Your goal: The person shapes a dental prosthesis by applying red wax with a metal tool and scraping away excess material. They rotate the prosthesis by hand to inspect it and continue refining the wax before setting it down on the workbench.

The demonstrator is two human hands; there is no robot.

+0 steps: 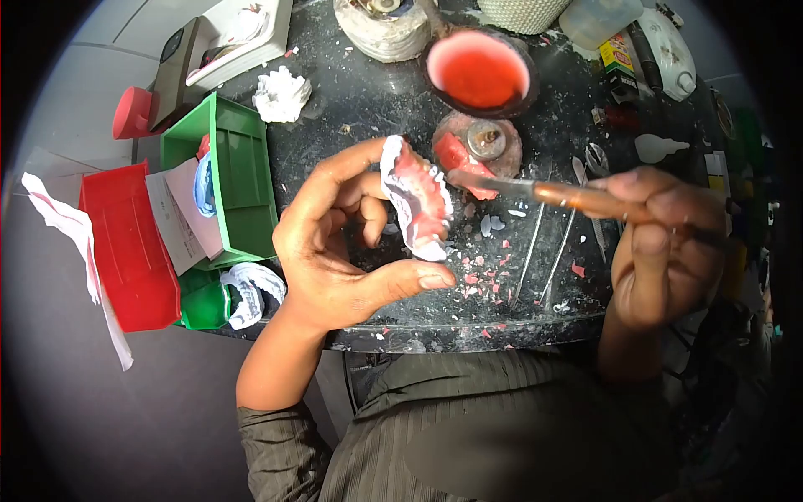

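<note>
1. Your left hand [335, 243] pinches the denture model [416, 199] between forefinger on its far edge and thumb under its near edge, the other fingers curled behind it. Your right hand [665, 243] is closed round the handle of the wax knife [535, 191], whose blade tip sits at the right side of the model, touching or just short of the pink wax; which, I cannot tell.

2. The model is held in the air above the dark bench [376, 109], just left of the small burner [483, 140] and near the bowl of red wax [478, 69] beyond it. Keep it there, so that chips fall among the wax scraps [485, 272] already lying on the bench.

3. Turn the model with your left hand rather than twisting your right wrist; that should keep the blade flat to the wax.

4. Steady the knife hand against the bench edge or against your left hand if you can. A free blade may slip onto the white teeth.

5. Take light strokes along the gum line; the wax looks soft and thin there.

6. Mind the two metal instruments [544, 251] lying on the bench below the blade, and keep your sleeve clear of the burner.

7. The green tray [242, 167] and red tray [125, 251] at far left are well apart from the work.
</note>
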